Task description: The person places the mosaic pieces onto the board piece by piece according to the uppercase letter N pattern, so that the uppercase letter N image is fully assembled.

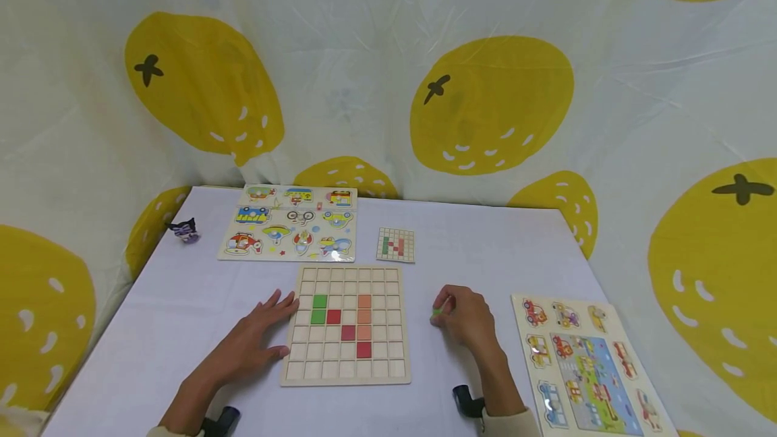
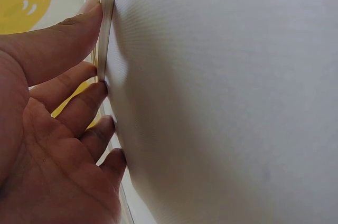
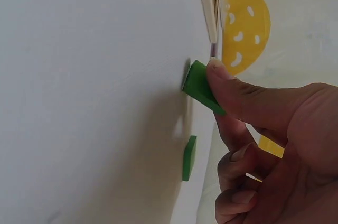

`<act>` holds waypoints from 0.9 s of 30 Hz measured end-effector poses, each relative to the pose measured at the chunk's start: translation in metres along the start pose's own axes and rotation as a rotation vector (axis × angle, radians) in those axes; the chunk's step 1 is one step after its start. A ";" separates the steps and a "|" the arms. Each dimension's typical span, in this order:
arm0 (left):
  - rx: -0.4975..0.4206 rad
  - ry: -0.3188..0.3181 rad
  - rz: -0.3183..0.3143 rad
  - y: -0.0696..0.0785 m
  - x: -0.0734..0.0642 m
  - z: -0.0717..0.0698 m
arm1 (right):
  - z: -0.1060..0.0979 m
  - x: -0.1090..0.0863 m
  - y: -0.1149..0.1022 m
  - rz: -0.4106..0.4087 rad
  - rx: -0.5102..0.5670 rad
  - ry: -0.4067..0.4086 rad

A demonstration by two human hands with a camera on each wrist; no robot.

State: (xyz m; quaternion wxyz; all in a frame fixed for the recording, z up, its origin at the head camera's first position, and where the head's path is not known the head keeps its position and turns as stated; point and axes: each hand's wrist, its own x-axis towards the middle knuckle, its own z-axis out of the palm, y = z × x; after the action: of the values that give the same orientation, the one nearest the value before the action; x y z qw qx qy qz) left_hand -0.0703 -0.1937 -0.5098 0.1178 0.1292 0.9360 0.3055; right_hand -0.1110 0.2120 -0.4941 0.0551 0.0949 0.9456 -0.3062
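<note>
A wooden grid board (image 1: 344, 373) lies flat in front of the person. Two green, three red and three orange square tiles fill some of its cells. Along its left edge the left hand (image 1: 251, 342) rests with spread, mostly straight fingers, and in the left wrist view the thumb (image 2: 79, 31) touches the board's edge. To the right of the board, the right hand (image 1: 467, 315) pinches a green square tile (image 3: 199, 86) between thumb and fingers, low over the table. A second green tile (image 3: 189, 159) lies on the cloth below that hand. Behind the board is a small pattern card (image 1: 396, 245).
A vehicle puzzle board (image 1: 288, 224) lies at the back left, near a small dark figurine (image 1: 185, 230). Another picture puzzle (image 1: 583, 363) lies at the right edge. White cloth (image 1: 461, 235) covers the table, and a lemon-print curtain (image 1: 352, 86) hangs behind it.
</note>
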 end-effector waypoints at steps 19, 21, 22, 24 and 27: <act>-0.003 0.003 -0.004 0.001 0.000 0.000 | 0.024 -0.022 -0.045 -0.118 0.167 -0.021; -0.006 0.001 -0.003 0.001 0.000 0.000 | 0.028 -0.024 -0.051 -0.130 0.177 -0.027; -0.008 0.000 -0.004 0.000 0.000 0.000 | 0.030 -0.025 -0.054 -0.136 0.180 -0.030; -0.012 -0.002 -0.005 0.000 0.000 0.000 | 0.034 -0.027 -0.059 -0.144 0.191 -0.038; -0.014 -0.001 -0.004 0.000 0.000 0.000 | 0.040 -0.030 -0.067 -0.167 0.198 -0.052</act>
State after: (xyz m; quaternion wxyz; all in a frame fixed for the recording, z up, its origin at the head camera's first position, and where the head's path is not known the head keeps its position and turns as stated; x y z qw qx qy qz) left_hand -0.0701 -0.1938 -0.5104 0.1196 0.1265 0.9341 0.3117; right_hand -0.0946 0.1304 -0.4837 0.0444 0.0129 0.9135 -0.4041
